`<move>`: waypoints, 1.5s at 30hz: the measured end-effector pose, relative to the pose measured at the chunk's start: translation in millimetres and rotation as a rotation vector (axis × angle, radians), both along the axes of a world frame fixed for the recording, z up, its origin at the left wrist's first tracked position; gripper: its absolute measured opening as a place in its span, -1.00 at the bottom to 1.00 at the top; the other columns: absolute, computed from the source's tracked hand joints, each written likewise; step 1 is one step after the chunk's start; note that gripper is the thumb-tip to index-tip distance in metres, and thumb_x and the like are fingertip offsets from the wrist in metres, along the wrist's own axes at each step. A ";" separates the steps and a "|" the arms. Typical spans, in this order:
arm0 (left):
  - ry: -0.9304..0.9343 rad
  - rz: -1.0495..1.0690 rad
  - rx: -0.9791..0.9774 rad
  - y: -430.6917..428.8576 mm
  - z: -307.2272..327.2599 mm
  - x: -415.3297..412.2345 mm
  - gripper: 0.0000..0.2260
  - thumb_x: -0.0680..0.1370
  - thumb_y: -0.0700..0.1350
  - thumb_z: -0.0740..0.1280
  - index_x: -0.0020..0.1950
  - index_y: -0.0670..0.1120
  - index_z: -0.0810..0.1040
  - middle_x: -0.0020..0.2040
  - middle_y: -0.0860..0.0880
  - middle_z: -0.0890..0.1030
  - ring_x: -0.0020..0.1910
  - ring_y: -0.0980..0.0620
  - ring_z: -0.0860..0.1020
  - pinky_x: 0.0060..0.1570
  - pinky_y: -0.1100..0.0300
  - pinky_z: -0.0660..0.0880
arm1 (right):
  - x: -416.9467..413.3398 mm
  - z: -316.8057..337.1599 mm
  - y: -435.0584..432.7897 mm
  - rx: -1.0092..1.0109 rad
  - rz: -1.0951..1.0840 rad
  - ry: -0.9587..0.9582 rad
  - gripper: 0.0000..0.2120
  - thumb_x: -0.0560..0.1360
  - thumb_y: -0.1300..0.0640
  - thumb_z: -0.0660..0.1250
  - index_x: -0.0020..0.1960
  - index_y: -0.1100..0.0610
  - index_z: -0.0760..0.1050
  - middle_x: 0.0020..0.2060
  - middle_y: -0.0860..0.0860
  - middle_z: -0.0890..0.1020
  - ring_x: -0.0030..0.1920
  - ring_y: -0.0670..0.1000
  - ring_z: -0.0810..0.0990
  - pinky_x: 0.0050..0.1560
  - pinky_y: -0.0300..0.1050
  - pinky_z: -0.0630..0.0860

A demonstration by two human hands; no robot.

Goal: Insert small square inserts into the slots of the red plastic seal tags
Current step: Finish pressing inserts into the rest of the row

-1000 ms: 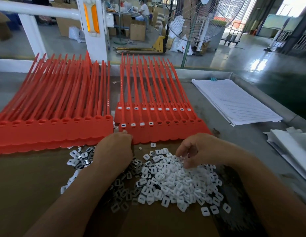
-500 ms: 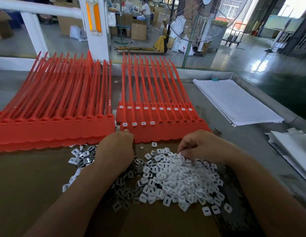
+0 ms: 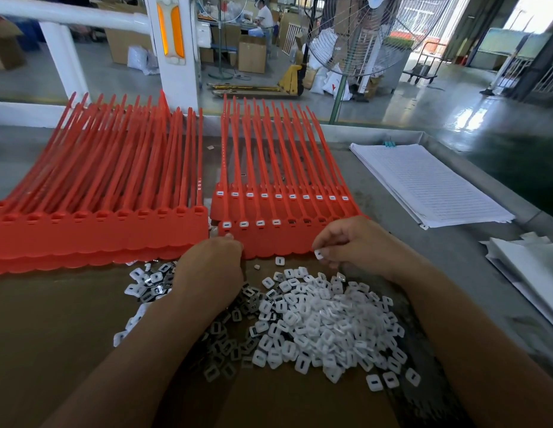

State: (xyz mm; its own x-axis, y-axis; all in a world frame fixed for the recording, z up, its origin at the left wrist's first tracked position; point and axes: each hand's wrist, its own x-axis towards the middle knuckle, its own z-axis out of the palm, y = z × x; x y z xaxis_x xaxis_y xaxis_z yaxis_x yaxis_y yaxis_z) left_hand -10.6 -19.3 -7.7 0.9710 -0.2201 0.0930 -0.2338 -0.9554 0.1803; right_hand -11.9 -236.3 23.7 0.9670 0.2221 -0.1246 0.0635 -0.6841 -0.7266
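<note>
While held just above the heap, pinches one small white insert [image 3: 318, 254] between thumb and fingertip of the right grip [image 3: 357, 245], slightly toward 3 o'clock of centre, the other fingers curled. Shows the left grip [image 3: 210, 268] knuckles-up near centre, fingers curled under, fingertips touching the near edge of the first bundle of red tags [image 3: 278, 240]; cannot tell whether anything sits inside that curl. Has that first bundle lying at 12 o'clock of both grips in two overlapped rows: far row with a white square in each visible slot, near row with four slots filled at its 9 o'clock end and the rest dark and unfilled. Shows a second bundle of red tags [image 3: 99, 233] at 9 to 10 o'clock, just beside the first, slots unfilled where visible, straps running away toward 12 o'clock. Has the heap of loose inserts [image 3: 315, 329] at 5 to 6 o'clock, between the forearms, on brown cardboard [image 3: 52, 335], with a smaller scatter at 7 o'clock of the left grip and one stray square [image 3: 279, 260] lying between the two grips. Shows a stack of lined paper [image 3: 429, 183] at 2 o'clock on the grey tabletop [image 3: 454, 261], well apart from the tags, and crumpled white sheets [image 3: 531, 267] at 3 o'clock by the edge.
</note>
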 end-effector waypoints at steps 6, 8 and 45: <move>-0.004 0.006 0.012 -1.4 -0.2 0.5 -0.67 0.53 -0.23 0.11 0.25 -0.05 0.46 0.29 0.00 0.45 0.19 0.01 0.47 0.10 0.14 0.43 | 32.1 -4.6 13.3 -0.056 -0.131 -0.144 -0.81 0.48 0.23 0.33 -0.27 0.01 0.50 -0.32 -0.10 0.62 -0.31 -0.19 0.58 -0.24 -0.30 0.47; -0.018 -0.002 0.016 -1.4 -0.3 0.2 -0.67 0.53 -0.22 0.11 0.24 -0.05 0.47 0.29 -0.01 0.46 0.18 0.00 0.48 0.09 0.14 0.43 | 42.2 -5.2 19.2 -0.119 -0.125 -0.212 -0.80 0.49 0.22 0.32 -0.28 0.01 0.50 -0.28 -0.16 0.57 -0.24 -0.25 0.50 -0.25 -0.39 0.35; -0.069 -0.033 0.031 0.4 -2.3 0.3 -0.71 0.54 -0.21 0.11 0.19 -0.06 0.51 0.20 0.00 0.52 0.09 0.01 0.53 0.01 0.18 0.46 | 72.7 -25.9 35.0 -0.216 -0.173 -0.208 -0.78 0.45 0.22 0.36 -0.28 -0.04 0.43 -0.22 -0.14 0.55 -0.11 -0.11 0.49 -0.04 -0.12 0.45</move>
